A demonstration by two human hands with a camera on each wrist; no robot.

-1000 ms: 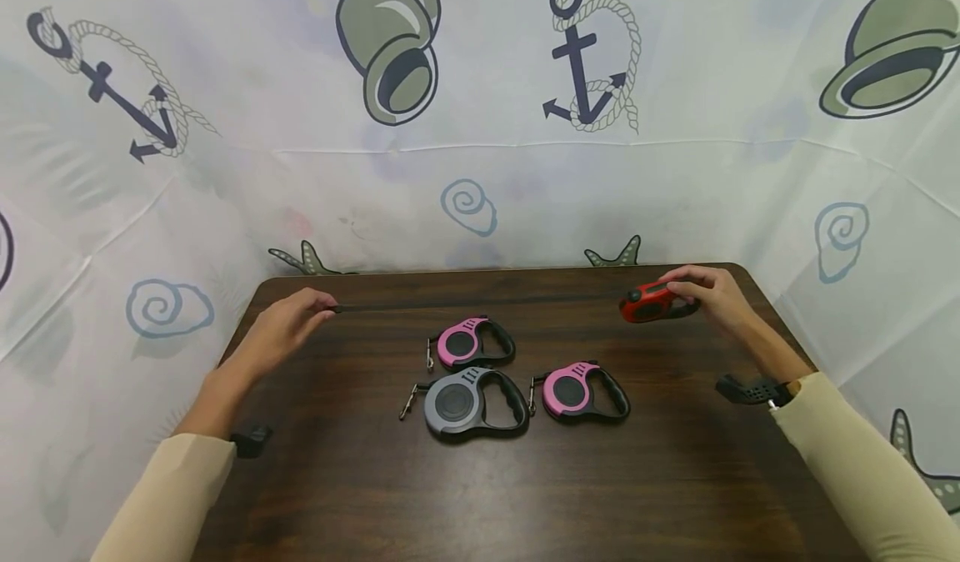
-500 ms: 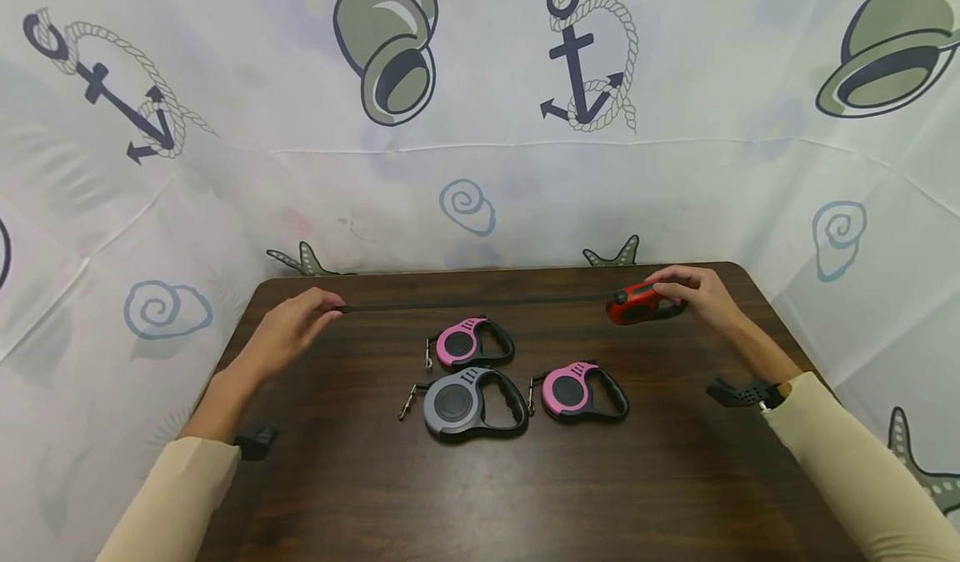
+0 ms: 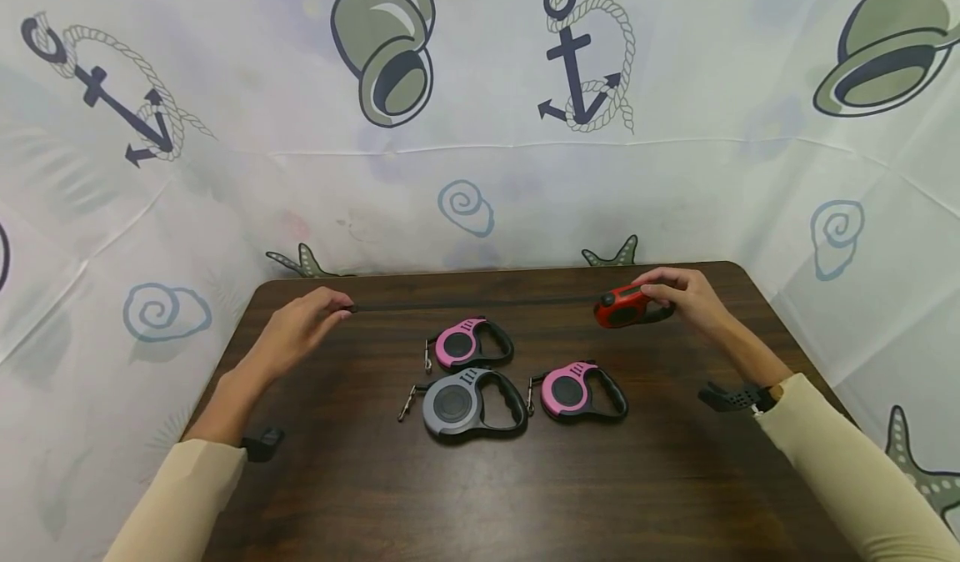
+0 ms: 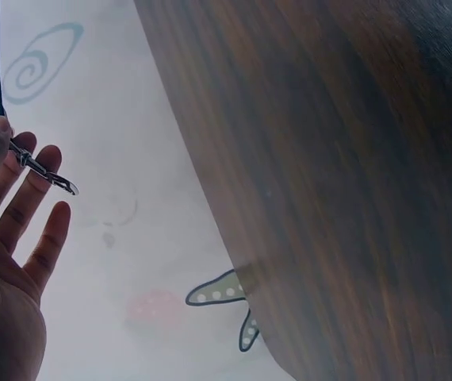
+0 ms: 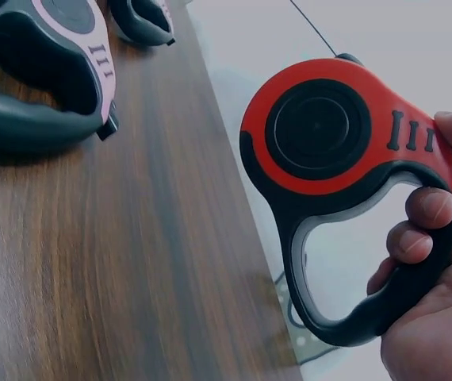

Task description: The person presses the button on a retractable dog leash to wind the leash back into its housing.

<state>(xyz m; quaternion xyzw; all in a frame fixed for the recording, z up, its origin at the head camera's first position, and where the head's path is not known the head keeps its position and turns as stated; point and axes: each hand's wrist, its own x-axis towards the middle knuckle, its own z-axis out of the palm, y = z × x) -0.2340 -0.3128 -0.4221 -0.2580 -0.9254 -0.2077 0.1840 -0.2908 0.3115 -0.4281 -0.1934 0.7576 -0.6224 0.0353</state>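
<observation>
In my right hand [image 3: 678,295] I grip the black handle of a red retractable dog leash [image 5: 309,131], fingers curled through its loop and thumb on its top edge. Its dark cord [image 3: 480,303] stretches across above the back of the table to my left hand [image 3: 303,328]. There, thumb and forefinger pinch the cord's end by the metal snap hook [image 4: 40,168], while the other fingers are spread. Below the cord lie a pink leash [image 3: 457,345], a larger grey leash [image 3: 453,403] and a second pink leash [image 3: 567,391], each with a clip at its left.
The dark brown wooden table [image 3: 480,504] has a rounded back edge. A white cloth [image 3: 480,162] printed with anchors, shells and starfish hangs behind it and along both sides. Black straps with small devices are on both wrists.
My right hand has moved left with the red leash, and my left hand has shifted slightly right. The stretched cord between them is shorter. The leashes on the table stay put.
</observation>
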